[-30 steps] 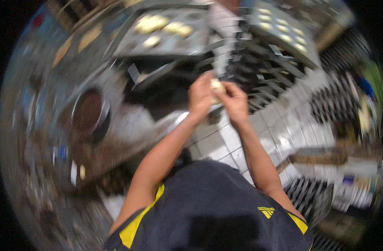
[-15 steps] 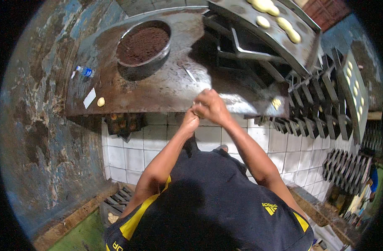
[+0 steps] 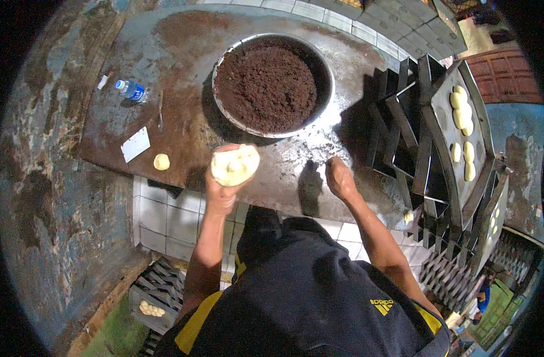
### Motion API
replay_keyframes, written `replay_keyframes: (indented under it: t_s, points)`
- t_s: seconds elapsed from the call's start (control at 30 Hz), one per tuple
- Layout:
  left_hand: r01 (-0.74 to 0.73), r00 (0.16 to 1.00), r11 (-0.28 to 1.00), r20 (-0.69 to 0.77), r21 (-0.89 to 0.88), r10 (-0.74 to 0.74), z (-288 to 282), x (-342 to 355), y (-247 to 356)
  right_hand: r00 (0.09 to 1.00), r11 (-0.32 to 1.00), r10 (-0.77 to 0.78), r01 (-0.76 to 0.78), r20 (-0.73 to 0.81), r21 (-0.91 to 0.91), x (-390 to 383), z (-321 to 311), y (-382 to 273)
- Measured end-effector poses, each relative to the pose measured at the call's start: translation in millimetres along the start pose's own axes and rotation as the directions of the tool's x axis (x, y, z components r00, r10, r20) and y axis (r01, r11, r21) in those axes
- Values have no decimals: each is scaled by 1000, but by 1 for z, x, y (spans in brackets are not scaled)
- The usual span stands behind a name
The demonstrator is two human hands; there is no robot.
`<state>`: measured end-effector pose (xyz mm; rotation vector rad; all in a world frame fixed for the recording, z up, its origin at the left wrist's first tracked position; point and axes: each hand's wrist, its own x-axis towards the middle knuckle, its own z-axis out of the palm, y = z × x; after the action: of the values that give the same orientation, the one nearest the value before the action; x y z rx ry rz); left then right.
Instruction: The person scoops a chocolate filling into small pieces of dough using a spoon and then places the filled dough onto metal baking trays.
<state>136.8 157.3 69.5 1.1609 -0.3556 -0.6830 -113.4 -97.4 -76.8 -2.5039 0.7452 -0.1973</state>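
Note:
My left hand [image 3: 222, 189] is raised at the table's near edge, its fingers curled round a flattened piece of pale yellow dough [image 3: 236, 165] with an uneven top. Over the shiny part of the metal tabletop, my right hand [image 3: 341, 179] is closed; what is in its fingers, if anything, is lost in the glare. Just beyond both hands stands a wide metal bowl [image 3: 326, 113] with dark brown crumbly filling [image 3: 272, 83]. A small round dough ball [image 3: 161, 162] lies to the left of my left hand.
On the table's left are a white card [image 3: 135, 144], a thin utensil [image 3: 160, 112] and a small plastic bottle [image 3: 131, 90]. Stacked dark metal trays [image 3: 403, 119] rise at the right, the top tray [image 3: 450, 134] carrying shaped dough. A dough scrap [image 3: 408, 218] sits near the right corner.
My hands, together before, are now apart: the left has moved left with the dough showing, the right has moved right. The view has shifted, bringing the bowl nearer the middle.

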Motion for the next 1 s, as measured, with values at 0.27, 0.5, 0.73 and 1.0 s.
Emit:
replay_keyframes:
  t_s: [0.27, 0.5, 0.73, 1.0]
  points:
    - [41, 933, 949, -328, -312, -148, -44, 22, 31, 819, 916, 399, -373, 413, -146, -46, -18, -44]
    - [-268, 931, 818, -81, 509, 355, -20, 33, 51, 683, 794, 591, -587, 429, -159, -20, 48, -99]
    - [-202, 973, 979, -108, 20, 204, -13, 58, 44, 845, 850, 470, -511, 253, 127, -35, 15, -60]
    - [-242, 968, 951, -21, 191, 250, -9, 61, 46, 810, 821, 538, -566, 233, 74, 18, -54, -32]
